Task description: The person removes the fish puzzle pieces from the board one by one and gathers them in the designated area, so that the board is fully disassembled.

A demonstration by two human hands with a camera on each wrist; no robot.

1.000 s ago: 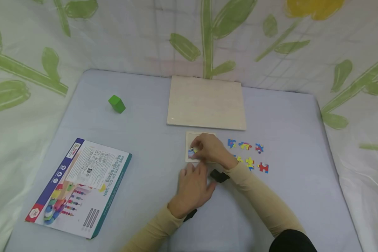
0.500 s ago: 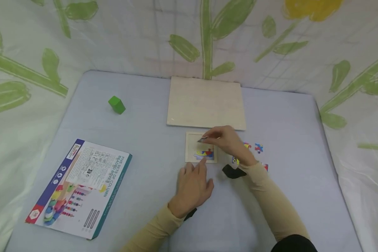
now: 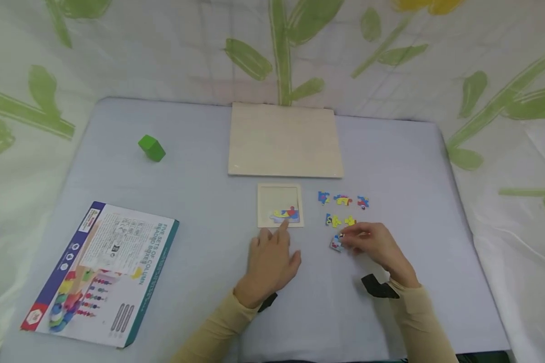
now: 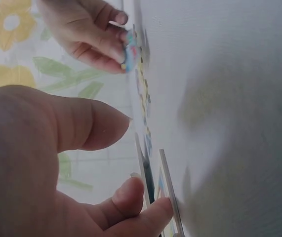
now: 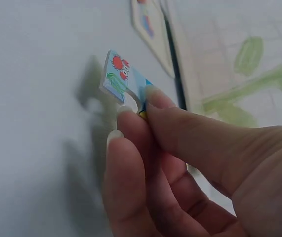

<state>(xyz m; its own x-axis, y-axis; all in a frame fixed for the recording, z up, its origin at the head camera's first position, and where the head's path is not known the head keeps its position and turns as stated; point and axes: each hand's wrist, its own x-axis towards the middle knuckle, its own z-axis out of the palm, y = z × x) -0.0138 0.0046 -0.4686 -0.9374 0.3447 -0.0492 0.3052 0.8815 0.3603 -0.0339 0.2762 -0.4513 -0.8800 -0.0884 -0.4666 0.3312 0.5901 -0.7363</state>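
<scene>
The right hand (image 3: 374, 244) pinches a jigsaw piece (image 5: 121, 74) between thumb and fingers. It is light blue, printed with a red crab and green weed. In the head view this hand is right of the small wooden puzzle tray (image 3: 264, 206), just below the loose pieces. Joined pieces (image 3: 286, 216) in blue, yellow and red fill the tray's lower right part; the rest of its bottom is bare. My left hand (image 3: 272, 259) lies in front of the tray, fingers extended, one fingertip touching the joined pieces at the near rim. Its thumb is spread away in the left wrist view.
Several loose jigsaw pieces (image 3: 342, 200) lie in two rows right of the tray. Behind it lies a large plain wooden board (image 3: 285, 141). A green block (image 3: 152, 147) is at the back left, and a flat printed box (image 3: 102, 272) lies at the left.
The right hand has lifted the crab piece from the tray's lower left and carried it right and nearer. The left hand stays at the tray. The head view has shifted slightly.
</scene>
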